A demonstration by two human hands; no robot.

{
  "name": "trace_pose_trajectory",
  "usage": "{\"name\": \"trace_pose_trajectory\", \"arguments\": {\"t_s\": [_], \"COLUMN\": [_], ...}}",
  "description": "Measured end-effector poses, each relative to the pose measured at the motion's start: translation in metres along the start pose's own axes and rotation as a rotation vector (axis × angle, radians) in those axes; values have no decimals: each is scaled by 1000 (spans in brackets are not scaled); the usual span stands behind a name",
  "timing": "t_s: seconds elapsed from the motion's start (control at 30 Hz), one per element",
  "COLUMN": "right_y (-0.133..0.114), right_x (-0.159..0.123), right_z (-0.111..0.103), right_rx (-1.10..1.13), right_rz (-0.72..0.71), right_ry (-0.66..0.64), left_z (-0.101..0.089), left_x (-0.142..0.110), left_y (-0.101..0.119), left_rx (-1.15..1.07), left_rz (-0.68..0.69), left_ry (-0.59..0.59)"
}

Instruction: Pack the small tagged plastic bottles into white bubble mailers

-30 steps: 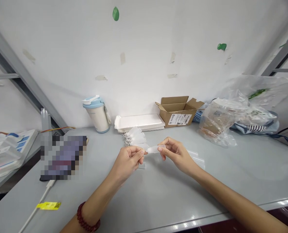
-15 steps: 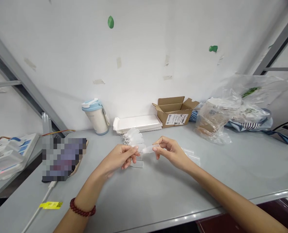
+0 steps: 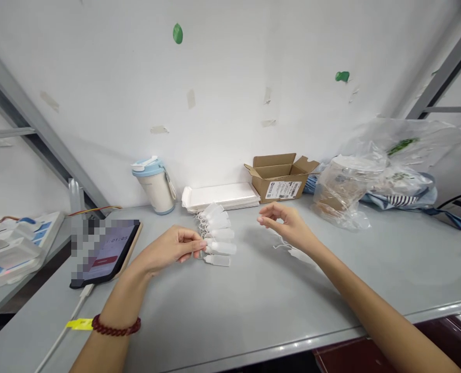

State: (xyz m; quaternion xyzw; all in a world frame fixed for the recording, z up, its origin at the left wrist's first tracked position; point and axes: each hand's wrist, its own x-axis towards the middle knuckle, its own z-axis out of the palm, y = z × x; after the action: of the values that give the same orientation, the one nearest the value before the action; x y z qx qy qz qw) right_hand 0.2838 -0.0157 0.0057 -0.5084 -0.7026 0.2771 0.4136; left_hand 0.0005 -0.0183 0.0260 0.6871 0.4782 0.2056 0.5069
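Observation:
My left hand (image 3: 172,247) pinches the ring end of a small translucent plastic tag (image 3: 221,247) and holds it at the near end of a row of the same tags (image 3: 216,221) lying on the grey table (image 3: 254,305). One more tag (image 3: 217,260) lies just in front. My right hand (image 3: 287,221) hovers above the table to the right with its fingers curled and apart, holding nothing. A few loose clear pieces (image 3: 298,253) lie under its wrist.
A blue-lidded cup (image 3: 155,185), a stack of white sheets (image 3: 220,197) and an open cardboard box (image 3: 280,176) stand along the wall. Plastic bags (image 3: 364,186) fill the right. A phone (image 3: 106,251) on a cable and a plastic case (image 3: 16,243) lie at the left.
My right hand let go of the tag and moved right and up. My left hand carried the tag down to the end of the row.

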Motion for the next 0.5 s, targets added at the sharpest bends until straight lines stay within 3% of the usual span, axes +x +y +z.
{"name": "trace_pose_trajectory", "arguments": {"t_s": [0.27,0.5], "right_y": [24,43], "right_x": [12,18], "right_z": [-21,-30], "right_rx": [-361,-534], "right_rz": [-17,77], "right_ry": [-98,-149], "left_z": [3,5], "left_x": [6,7], "left_y": [-8,-5], "left_rx": [120,130], "left_rz": [-71,-68], "left_ry": [17,215]}}
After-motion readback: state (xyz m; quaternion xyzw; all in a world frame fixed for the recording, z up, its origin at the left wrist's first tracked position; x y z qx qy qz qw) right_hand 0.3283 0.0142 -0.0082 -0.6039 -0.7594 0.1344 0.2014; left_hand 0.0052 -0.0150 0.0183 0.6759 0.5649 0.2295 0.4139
